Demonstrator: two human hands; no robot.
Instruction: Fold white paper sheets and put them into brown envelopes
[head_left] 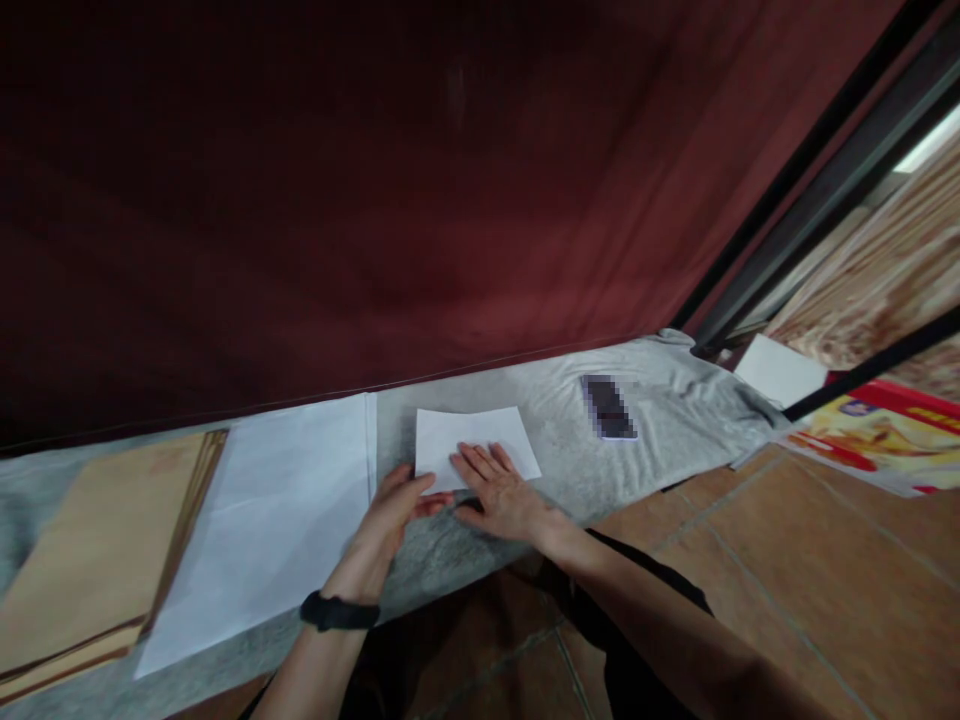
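A white sheet of paper, which looks folded to a small size, lies on a grey cloth in front of me. My right hand rests palm down on it, fingers outstretched and slightly spread. At the near left corner, my left hand has its thumb over the sheet and its other fingers along the near edge, partly hidden. A dark band circles my left wrist. To the left of that hand lie larger white sheets.
Brown paper envelopes are stacked at the far left. A phone lies on the cloth to the right. Behind the cloth rises a dark red fabric wall. A colourful printed package sits at right, above the tiled floor.
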